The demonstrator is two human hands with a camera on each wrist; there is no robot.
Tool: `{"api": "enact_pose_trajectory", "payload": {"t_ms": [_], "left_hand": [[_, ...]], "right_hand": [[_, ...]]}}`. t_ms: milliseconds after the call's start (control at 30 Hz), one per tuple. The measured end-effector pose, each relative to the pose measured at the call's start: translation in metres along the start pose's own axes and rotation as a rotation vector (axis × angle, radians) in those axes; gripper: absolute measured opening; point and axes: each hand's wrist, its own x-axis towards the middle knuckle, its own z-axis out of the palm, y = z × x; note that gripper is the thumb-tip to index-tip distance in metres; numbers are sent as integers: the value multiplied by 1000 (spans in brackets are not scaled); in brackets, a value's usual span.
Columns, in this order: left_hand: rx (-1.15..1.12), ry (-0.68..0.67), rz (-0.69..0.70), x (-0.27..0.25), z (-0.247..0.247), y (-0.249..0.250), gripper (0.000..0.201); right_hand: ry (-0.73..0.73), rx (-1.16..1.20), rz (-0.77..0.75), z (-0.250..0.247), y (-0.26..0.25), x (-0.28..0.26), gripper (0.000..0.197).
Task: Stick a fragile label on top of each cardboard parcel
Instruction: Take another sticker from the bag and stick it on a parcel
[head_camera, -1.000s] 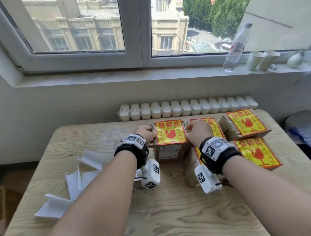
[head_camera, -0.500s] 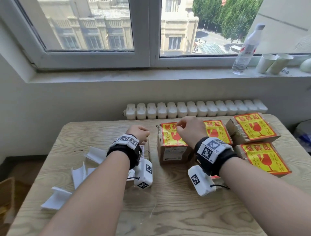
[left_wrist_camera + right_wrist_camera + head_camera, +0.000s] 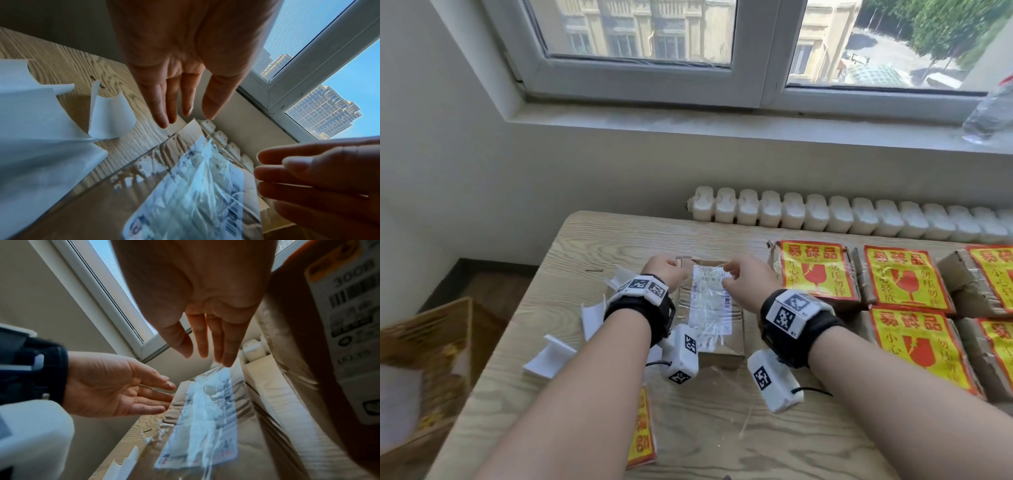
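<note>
A brown cardboard parcel (image 3: 710, 308) with a white shipping slip under clear tape and no fragile label lies in the middle of the wooden table (image 3: 592, 246). My left hand (image 3: 666, 270) hovers at its far left corner and my right hand (image 3: 743, 281) at its far right edge. The wrist views show the left hand's fingers (image 3: 179, 104) and the right hand's fingers (image 3: 205, 345) straight, just above the parcel (image 3: 185, 194), holding nothing. Several parcels with yellow-and-red fragile labels (image 3: 815, 274) sit to the right. A stack of spare fragile labels (image 3: 643, 431) lies near the front edge, partly under my left forearm.
Curled white backing papers (image 3: 551, 356) litter the table's left part. An open cardboard box (image 3: 424, 359) stands on the floor at the left. A white radiator (image 3: 859, 219) runs behind the table, and a plastic bottle (image 3: 989, 113) stands on the windowsill.
Both hands have left the labelled parcel and moved left over the unlabelled parcel. The head view has swung left and closer.
</note>
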Motion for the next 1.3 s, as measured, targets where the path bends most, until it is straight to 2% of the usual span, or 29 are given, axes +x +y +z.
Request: {"api": "enact_pose_trajectory", "payload": {"t_ms": [100,167,200,267,400,567,633,700,767,867,1033,1167,1200,1267,1300], "left_hand": [[13,-62,-31,8,2,-6,37],[36,-112,-61,18,7,-12,14],[28,-135,-60,27,10,-18,10],[16,-161,-48,41,16,-27,22],[10,-147,-30,34,15,-21,20],[-23,-128,-53,25,10,-15,15],[-83,-128,-76,20,8,-12,17],[-141,-121,-102,16,6,-9,10],[-196,-113,-117,13,3,-8,17],[-250,-96,-133,6,-6,-2,46],[-245,-103,-68,-13,-25,8,47],[-210,-100,-39,-39,-35,15,85],[-205,-94,-29,-45,-36,16,82],[-215,-60,-2,-58,-37,17,58],[-227,-34,8,-63,-38,16,56]], "right_hand": [[-13,-63,33,3,-1,5,45],[5,-63,64,5,0,10,46],[12,-50,85,6,0,13,46],[-2,-5,136,10,2,17,45],[-47,57,190,23,10,21,37],[-97,62,201,28,13,19,51],[-102,66,209,26,12,19,53],[-96,85,215,25,11,19,53],[-83,95,212,25,8,18,52],[-50,103,177,22,2,14,52],[14,86,117,4,-7,4,67],[15,105,73,-10,-12,-7,71],[6,103,70,-13,-13,-11,73],[-1,88,55,-17,-15,-21,78],[1,79,41,-19,-16,-26,82]]}}
